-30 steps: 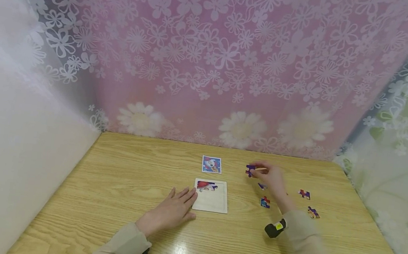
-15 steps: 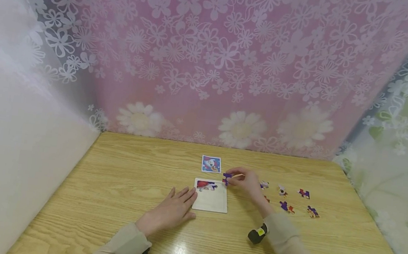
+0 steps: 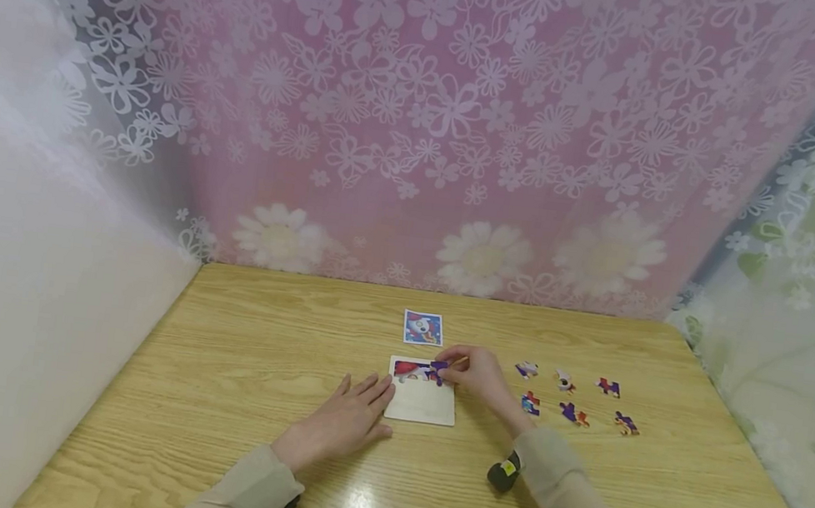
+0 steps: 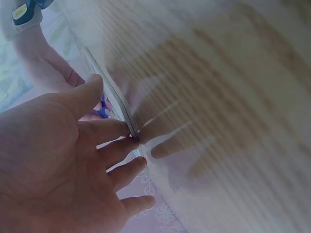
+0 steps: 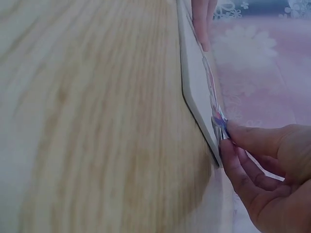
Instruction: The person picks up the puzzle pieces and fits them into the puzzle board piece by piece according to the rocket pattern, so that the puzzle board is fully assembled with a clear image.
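Note:
A white puzzle tray (image 3: 420, 405) lies on the table with joined pieces, red and purple, along its far left edge. My right hand (image 3: 481, 380) pinches a purple puzzle piece (image 3: 438, 368) between thumb and fingers at the tray's far right corner. In the right wrist view, that piece (image 5: 220, 121) touches or hovers just over the tray; I cannot tell which. My left hand (image 3: 347, 416) lies with straight, spread fingers, its fingertips touching the tray's left edge. The left wrist view shows these fingers (image 4: 127, 172) against the tray's side.
Several loose puzzle pieces lie to the right, among them a white-and-purple piece (image 3: 526, 370), a red-and-purple piece (image 3: 608, 387) and a purple-and-orange piece (image 3: 625, 424). A small picture card (image 3: 423, 328) lies beyond the tray. A curtain (image 3: 422, 122) hangs behind the wooden table (image 3: 254, 337).
My right hand has carried the purple puzzle piece leftward and nearer, from beside the loose pieces to the tray's far right corner. The left hand has stayed in place.

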Tool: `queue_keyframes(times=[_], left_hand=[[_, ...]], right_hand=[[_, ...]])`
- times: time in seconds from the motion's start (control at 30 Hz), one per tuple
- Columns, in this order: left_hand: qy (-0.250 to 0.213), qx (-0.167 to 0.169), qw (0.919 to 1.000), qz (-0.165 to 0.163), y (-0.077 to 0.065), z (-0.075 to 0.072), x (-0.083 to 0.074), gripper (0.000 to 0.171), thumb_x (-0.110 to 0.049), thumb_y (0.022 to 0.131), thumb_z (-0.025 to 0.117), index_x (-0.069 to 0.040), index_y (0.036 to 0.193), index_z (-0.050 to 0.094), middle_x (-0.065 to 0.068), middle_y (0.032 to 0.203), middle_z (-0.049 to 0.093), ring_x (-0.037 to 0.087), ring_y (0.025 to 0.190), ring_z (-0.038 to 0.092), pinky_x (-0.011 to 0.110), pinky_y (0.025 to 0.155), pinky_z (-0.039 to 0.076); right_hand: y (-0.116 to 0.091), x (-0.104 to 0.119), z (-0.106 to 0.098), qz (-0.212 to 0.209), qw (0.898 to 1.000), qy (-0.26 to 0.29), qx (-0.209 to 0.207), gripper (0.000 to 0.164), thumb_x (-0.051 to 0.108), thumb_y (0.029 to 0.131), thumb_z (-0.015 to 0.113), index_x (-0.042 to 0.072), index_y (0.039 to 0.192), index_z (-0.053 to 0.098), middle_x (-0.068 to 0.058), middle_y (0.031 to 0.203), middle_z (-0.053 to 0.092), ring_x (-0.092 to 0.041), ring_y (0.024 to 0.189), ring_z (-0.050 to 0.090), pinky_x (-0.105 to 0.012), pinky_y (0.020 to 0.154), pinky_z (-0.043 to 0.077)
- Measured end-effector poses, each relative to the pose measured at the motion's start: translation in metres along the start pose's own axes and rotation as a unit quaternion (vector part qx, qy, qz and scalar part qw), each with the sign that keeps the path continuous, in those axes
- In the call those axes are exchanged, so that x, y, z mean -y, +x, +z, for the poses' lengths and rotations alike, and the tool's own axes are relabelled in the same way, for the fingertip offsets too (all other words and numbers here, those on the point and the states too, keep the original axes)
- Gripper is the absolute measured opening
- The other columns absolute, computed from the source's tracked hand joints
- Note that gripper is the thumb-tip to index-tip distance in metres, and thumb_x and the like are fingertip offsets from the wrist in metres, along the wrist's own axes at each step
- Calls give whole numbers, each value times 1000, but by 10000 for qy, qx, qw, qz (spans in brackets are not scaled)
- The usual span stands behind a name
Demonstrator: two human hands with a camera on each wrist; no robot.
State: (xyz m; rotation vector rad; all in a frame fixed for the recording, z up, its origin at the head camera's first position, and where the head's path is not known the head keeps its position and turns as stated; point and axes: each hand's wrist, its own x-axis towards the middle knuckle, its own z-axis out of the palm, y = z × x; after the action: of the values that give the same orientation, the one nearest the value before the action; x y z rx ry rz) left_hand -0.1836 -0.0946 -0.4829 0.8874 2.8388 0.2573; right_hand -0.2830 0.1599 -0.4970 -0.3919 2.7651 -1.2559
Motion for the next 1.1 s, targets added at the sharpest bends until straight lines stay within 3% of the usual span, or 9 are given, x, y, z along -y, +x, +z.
queue_keyframes(times=[0.17, 0.67, 0.97, 1.1], left_hand=[[14, 14, 10000, -8, 0, 0, -1, 65, -41, 107, 49, -3, 157, 35, 14, 165, 29, 34, 151, 28, 61, 120, 23], [34, 31, 10000, -40, 1, 1, 0, 65, -42, 106, 49, -4, 157, 35, 13, 165, 28, 33, 151, 28, 60, 120, 23], [98, 66, 9999, -64, 3, 3, 2, 65, -43, 107, 48, -5, 158, 35, 12, 166, 28, 32, 152, 28, 60, 120, 23], [74, 71, 9999, -66, 3, 2, 1, 65, -43, 106, 48, -4, 157, 35, 12, 165, 28, 32, 152, 28, 60, 120, 23]], right_hand=[[3, 4, 2, 50, 9988, -489, -41, 14, 8, 88, 80, 10, 101, 78, -3, 95, 73, -18, 84, 67, -32, 72, 58], [5, 13, 1, 101, 9945, -1039, 107, 10, 11, 86, 82, 12, 96, 80, -1, 95, 68, -15, 80, 58, -30, 71, 48], [4, 14, 1, -5, 9936, -1125, 119, 9, 12, 87, 82, 12, 96, 80, 0, 94, 69, -16, 81, 60, -32, 73, 50], [2, 11, 1, -24, 9968, -798, 22, 7, 13, 91, 77, 11, 98, 78, -1, 95, 70, -16, 82, 62, -30, 71, 53]])
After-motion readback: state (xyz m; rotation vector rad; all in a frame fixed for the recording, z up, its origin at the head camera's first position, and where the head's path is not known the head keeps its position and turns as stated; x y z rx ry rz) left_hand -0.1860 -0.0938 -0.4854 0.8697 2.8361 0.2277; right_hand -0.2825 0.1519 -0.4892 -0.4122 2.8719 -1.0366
